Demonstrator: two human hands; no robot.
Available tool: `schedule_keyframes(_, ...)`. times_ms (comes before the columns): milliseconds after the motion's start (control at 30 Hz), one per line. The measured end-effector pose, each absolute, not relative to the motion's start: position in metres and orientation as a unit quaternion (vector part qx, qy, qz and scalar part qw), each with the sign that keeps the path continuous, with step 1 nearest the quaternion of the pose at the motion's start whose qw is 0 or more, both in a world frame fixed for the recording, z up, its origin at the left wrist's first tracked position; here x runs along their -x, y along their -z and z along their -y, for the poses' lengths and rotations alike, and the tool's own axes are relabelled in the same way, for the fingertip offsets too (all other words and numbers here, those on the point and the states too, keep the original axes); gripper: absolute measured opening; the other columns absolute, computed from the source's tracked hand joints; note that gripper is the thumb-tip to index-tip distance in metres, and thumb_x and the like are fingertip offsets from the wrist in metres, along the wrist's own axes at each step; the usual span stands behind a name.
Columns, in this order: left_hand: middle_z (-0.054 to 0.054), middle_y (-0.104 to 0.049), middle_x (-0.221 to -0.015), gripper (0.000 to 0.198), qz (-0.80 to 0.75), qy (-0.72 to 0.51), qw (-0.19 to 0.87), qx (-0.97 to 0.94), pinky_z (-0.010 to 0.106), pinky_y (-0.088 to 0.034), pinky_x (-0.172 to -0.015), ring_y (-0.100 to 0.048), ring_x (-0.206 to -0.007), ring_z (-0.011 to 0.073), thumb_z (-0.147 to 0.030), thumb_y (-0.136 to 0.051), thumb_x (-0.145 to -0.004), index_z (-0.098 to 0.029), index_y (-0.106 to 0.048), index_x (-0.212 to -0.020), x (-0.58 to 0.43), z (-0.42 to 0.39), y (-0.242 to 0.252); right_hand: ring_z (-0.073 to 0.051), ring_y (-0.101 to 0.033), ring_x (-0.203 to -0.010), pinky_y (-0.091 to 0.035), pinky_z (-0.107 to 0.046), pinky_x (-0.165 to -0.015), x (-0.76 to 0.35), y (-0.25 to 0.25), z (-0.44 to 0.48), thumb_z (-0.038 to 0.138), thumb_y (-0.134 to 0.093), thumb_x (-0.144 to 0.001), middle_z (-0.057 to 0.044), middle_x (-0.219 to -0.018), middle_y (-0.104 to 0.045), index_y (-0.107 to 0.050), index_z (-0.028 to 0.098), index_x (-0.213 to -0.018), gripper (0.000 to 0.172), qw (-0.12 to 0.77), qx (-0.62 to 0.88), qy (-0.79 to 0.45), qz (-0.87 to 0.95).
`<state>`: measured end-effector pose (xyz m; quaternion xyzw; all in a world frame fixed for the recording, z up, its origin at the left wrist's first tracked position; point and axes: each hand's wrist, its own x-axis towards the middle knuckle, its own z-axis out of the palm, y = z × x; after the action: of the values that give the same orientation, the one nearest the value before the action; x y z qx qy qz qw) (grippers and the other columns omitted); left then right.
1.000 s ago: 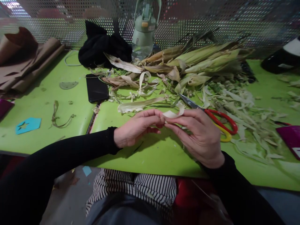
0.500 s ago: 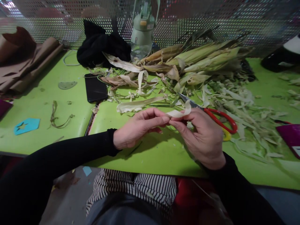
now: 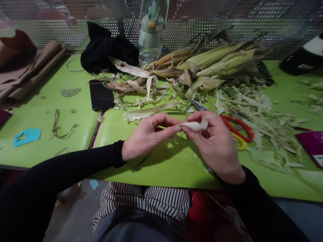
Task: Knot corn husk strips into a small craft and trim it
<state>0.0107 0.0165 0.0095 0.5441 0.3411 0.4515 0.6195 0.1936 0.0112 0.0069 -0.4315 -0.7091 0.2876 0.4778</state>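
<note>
Here, the left hand (image 3: 148,135) and right hand (image 3: 217,143) pinch a pale husk strip (image 3: 196,125) above the table (image 3: 164,173).
Both grip it near its narrow end, its wider part curling within the right hand. Scissors (image 3: 224,120) lie partly behind that hand, a heap of husks (image 3: 220,63) farther back.

The one view looks from the person's head, forward and down across the tabletop (image 3: 164,173), near enough that the left hand (image 3: 146,138) and right hand (image 3: 217,146) sit large at mid-frame. Striped cloth (image 3: 166,200) on the lap shows at bottom centre; the perforated screen (image 3: 186,33) spans the top edge.
</note>
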Motion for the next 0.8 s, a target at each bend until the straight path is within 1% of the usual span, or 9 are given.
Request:
schedule_keyframes(100,0.001,-0.065,-0.08,0.017,-0.346,-0.444,0.621,-0.545,0.021,-0.046,-0.066,-0.055,-0.068,0.0077,-0.028,-0.072,-0.085,-0.012,-0.065,-0.085,-0.0107,-0.0155,-0.0116,-0.015,-0.069,-0.072,-0.057,-0.026,-0.059,-0.1937,-0.0103,-0.0097,0.026,-0.07,-0.089,0.0,-0.088,-0.07,-0.065,0.024,-0.102,0.014,0.458,0.437,-0.261,0.729)
schedule_keyframes(167,0.0,-0.064,-0.08,0.014,-0.345,-0.431,0.64,-0.534,0.021,-0.048,-0.066,-0.057,-0.067,0.0074,-0.024,-0.07,-0.086,-0.012,-0.063,-0.085,-0.0104,-0.0151,-0.0124,-0.017,-0.069,-0.076,-0.058,-0.03,-0.066,-0.1946,-0.0117,-0.0084,0.023,-0.069,-0.089,-0.001,-0.088,-0.07,-0.068,0.026,-0.095,0.007,0.444,0.427,-0.208,0.76)
schedule_keyframes(200,0.0,-0.064,-0.08,0.012,-0.345,-0.424,0.652,-0.526,0.022,-0.049,-0.067,-0.058,-0.067,0.0073,-0.022,-0.068,-0.087,-0.012,-0.062,-0.085,-0.0103,-0.015,-0.0125,-0.018,-0.069,-0.079,-0.058,-0.032,-0.069,-0.1953,-0.0118,-0.0076,0.021,-0.069,-0.089,-0.001,-0.088,-0.07,-0.069,0.027,-0.093,0.007,0.44,0.418,-0.174,0.775)
schedule_keyframes(300,0.0,-0.064,-0.08,0.008,-0.338,-0.41,0.687,-0.495,0.022,-0.052,-0.069,-0.062,-0.069,0.0074,-0.015,-0.066,-0.086,-0.011,-0.06,-0.086,-0.0103,-0.0146,-0.0118,-0.02,-0.068,-0.085,-0.057,-0.036,-0.074,-0.1974,-0.0099,-0.0053,0.015,-0.069,-0.088,-0.002,-0.092,-0.07,-0.07,0.031,-0.096,0.018,0.424,0.392,-0.068,0.813)
schedule_keyframes(467,0.0,-0.065,-0.08,0.007,-0.32,-0.421,0.725,-0.441,0.023,-0.053,-0.072,-0.063,-0.068,0.0069,-0.015,-0.067,-0.086,-0.011,-0.061,-0.088,-0.0118,-0.0136,-0.0092,-0.022,-0.068,-0.079,-0.055,-0.037,-0.07,-0.1983,-0.0073,-0.0038,0.017,-0.068,-0.088,-0.003,-0.093,-0.073,-0.068,0.032,-0.109,0.025,0.408,0.323,0.058,0.852)
schedule_keyframes(567,0.0,-0.066,-0.08,0.007,-0.313,-0.433,0.742,-0.405,0.023,-0.053,-0.073,-0.062,-0.068,0.0064,-0.016,-0.066,-0.087,-0.011,-0.063,-0.091,-0.0129,-0.014,-0.0076,-0.023,-0.069,-0.08,-0.056,-0.039,-0.07,-0.1965,-0.0073,-0.0052,0.018,-0.067,-0.089,-0.003,-0.095,-0.075,-0.068,0.033,-0.109,0.025,0.392,0.329,0.07,0.856)
schedule_keyframes(633,0.0,-0.067,-0.08,0.007,-0.313,-0.439,0.751,-0.382,0.023,-0.053,-0.073,-0.062,-0.068,0.0064,-0.017,-0.067,-0.087,-0.012,-0.064,-0.091,-0.0129,-0.015,-0.0066,-0.023,-0.07,-0.082,-0.057,-0.039,-0.072,-0.195,-0.0072,-0.0065,0.017,-0.068,-0.089,-0.004,-0.095,-0.075,-0.068,0.031,-0.108,0.024,0.389,0.337,0.067,0.855)
schedule_keyframes(733,0.0,-0.067,-0.081,0.009,-0.318,-0.429,0.767,-0.356,0.024,-0.054,-0.076,-0.064,-0.07,0.0071,-0.017,-0.07,-0.085,-0.011,-0.065,-0.088,-0.0118,-0.0173,-0.0058,-0.022,-0.072,-0.085,-0.059,-0.038,-0.072,-0.1938,-0.0074,-0.0077,0.016,-0.07,-0.088,-0.004,-0.095,-0.074,-0.069,0.029,-0.106,0.023,0.4,0.363,0.021,0.842)
schedule_keyframes(800,0.001,-0.068,-0.084,0.012,-0.32,-0.417,0.774,-0.353,0.025,-0.054,-0.077,-0.065,-0.073,0.008,-0.018,-0.073,-0.083,-0.011,-0.065,-0.088,-0.0109,-0.0185,-0.0061,-0.021,-0.072,-0.085,-0.059,-0.037,-0.072,-0.1941,-0.0083,-0.0077,0.014,-0.068,-0.089,-0.002,-0.095,-0.074,-0.069,0.032,-0.104,0.023,0.412,0.382,-0.031,0.827)
